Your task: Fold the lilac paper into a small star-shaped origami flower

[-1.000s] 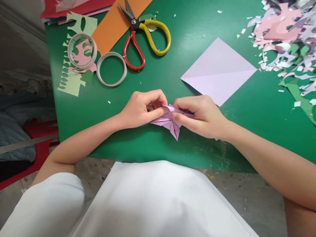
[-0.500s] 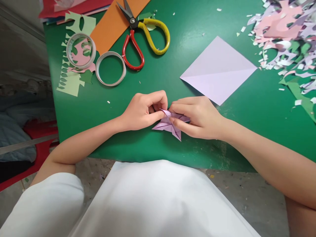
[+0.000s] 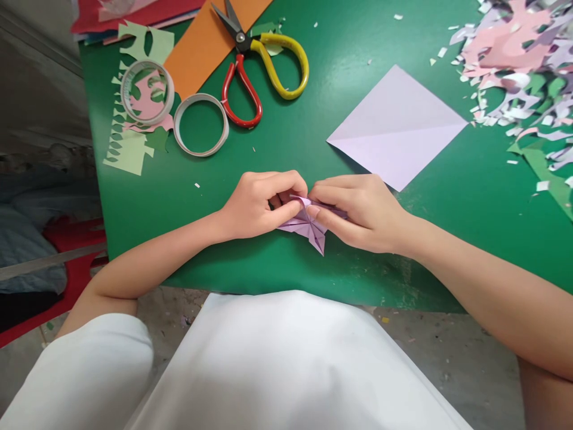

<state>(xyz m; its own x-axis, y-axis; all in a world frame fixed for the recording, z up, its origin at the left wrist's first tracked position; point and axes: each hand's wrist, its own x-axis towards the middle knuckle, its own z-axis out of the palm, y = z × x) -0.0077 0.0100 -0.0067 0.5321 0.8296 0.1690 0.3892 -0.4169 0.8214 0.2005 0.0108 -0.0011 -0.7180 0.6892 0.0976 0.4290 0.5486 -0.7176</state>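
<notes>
Both hands — left hand (image 3: 259, 203), right hand (image 3: 358, 212) — seemingly pinch the folded purple paper (image 3: 308, 228) with their fingers.

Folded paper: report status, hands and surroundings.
Left hand and right hand both pinching the folded paper. Paper low over the green table. Flat sheet and scissors lie apart, beyond the hands.

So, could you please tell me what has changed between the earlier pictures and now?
Very little. Both hands, the left hand and the right hand, keep pinching the folded purple paper; its lower tip has swung slightly left and the fingers have closed in over its top. The scissors, the two tape rings, the flat purple sheet and the scraps lie as before.
</notes>
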